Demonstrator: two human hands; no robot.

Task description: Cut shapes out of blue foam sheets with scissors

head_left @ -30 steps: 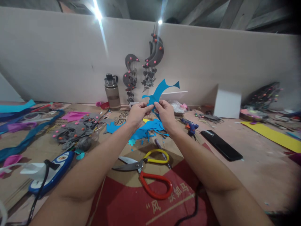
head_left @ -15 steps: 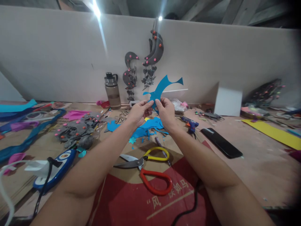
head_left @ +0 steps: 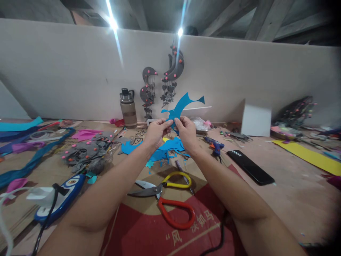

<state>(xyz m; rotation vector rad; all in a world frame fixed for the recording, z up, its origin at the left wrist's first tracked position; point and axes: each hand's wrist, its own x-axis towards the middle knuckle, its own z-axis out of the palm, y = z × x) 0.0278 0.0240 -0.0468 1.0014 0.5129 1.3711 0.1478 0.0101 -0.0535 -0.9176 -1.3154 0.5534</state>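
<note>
Pale partition point(head_left: 80, 71) backs the littered table point(head_left: 295, 188). Above blue scraps point(head_left: 170, 146), the left hand point(head_left: 156, 132) and right hand point(head_left: 187, 132) pinch one cut-out blue sheet point(head_left: 181, 105), thumbs pressed to fingers; scissors point(head_left: 160, 187) lie below, blades parted.

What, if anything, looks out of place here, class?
The scissors lie open, one handle crossing a pen, which looks careless. Loose blue scraps lie scattered beyond them, likely just offcuts. Nothing looks clearly spilled.
</note>
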